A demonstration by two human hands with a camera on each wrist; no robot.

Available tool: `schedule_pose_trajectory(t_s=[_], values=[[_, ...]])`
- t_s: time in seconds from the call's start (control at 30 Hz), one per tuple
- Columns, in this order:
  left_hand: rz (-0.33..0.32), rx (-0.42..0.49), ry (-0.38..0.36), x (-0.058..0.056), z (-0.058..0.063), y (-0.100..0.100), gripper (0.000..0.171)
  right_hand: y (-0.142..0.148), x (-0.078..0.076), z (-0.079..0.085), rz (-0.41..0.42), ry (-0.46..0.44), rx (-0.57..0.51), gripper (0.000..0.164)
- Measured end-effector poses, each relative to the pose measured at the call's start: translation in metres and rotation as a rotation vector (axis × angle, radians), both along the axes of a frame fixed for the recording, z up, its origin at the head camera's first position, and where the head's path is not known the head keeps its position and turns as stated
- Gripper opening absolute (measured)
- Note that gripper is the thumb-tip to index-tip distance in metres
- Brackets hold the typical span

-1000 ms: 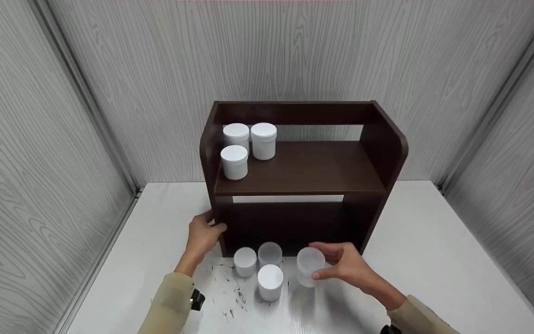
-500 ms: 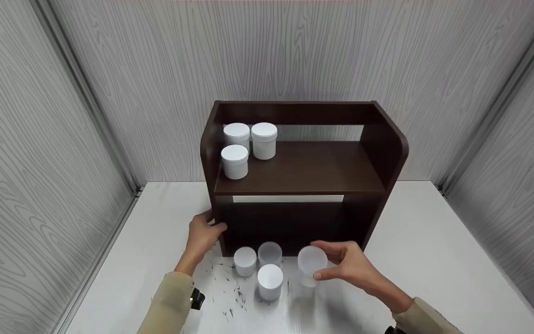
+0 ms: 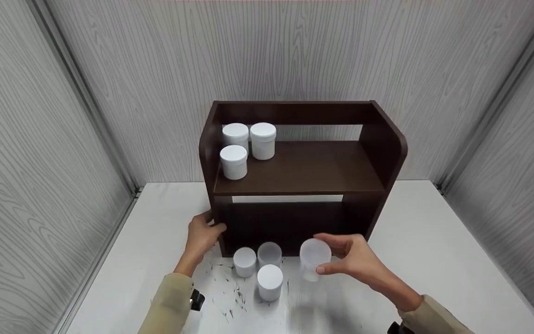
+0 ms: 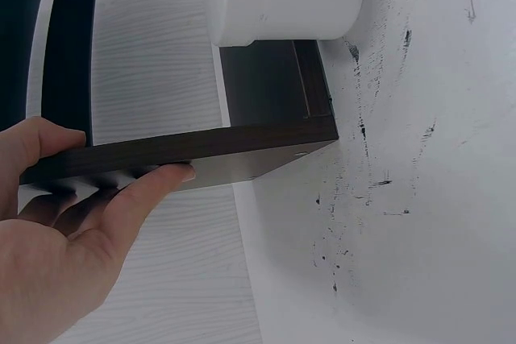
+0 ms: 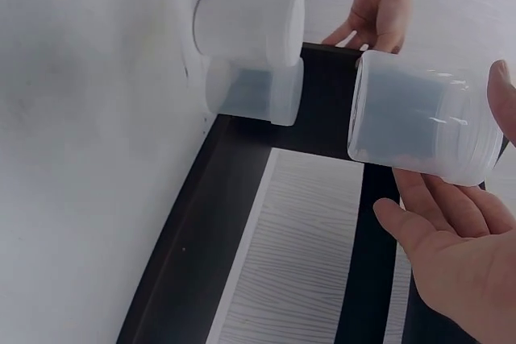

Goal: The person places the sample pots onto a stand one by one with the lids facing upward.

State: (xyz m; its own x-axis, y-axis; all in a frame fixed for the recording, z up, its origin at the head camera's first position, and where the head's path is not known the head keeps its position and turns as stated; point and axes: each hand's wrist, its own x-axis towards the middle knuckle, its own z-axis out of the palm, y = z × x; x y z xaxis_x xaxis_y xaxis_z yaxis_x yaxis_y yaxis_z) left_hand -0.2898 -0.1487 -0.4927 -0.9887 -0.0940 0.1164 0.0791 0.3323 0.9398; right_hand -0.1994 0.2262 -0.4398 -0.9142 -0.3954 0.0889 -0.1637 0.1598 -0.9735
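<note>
My right hand (image 3: 357, 260) holds a translucent plastic jar (image 3: 314, 255) upright between thumb and fingers, raised over the table in front of the dark brown shelf (image 3: 313, 169). In the right wrist view the jar (image 5: 415, 118) is see-through, with a ridged rim. At the shelf's left side, my left hand (image 3: 202, 235) grips the side panel (image 4: 201, 144), thumb on one face and fingers on the other. By the shelf's foot stand two white lidded jars, one at the left (image 3: 244, 262) and one in front (image 3: 270, 283), beside another translucent jar (image 3: 270, 253).
Three white lidded jars (image 3: 234, 162) stand at the left end of the upper shelf board. The white table (image 3: 434, 260) has dark scuff marks near the lower left jars. Wood-grain panels (image 3: 295, 55) enclose the back and both sides.
My right hand has lifted the translucent jar higher and slightly to the right, its shadow pulling away below. My left hand has stayed on the side panel.
</note>
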Motion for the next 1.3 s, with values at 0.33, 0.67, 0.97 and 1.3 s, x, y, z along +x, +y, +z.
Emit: schedule_pose_trajectory(t_s=[0.33, 0.67, 0.97, 1.3], values=[[-0.007, 0.004, 0.008, 0.000, 0.000, 0.001, 0.062, 0.000, 0.004, 0.022, 0.002, -0.017, -0.002, 0.076], [-0.002, 0.001, 0.012, 0.000, 0.000, 0.000, 0.060, -0.001, 0.005, 0.040, 0.005, -0.033, -0.014, 0.076], [0.008, -0.004, 0.000, 0.001, 0.001, -0.001, 0.061, -0.005, 0.000, 0.062, 0.003, 0.000, 0.002, 0.074], [-0.004, 0.007, 0.009, -0.001, 0.001, -0.001, 0.061, -0.014, -0.008, 0.092, 0.006, 0.015, -0.014, 0.074]])
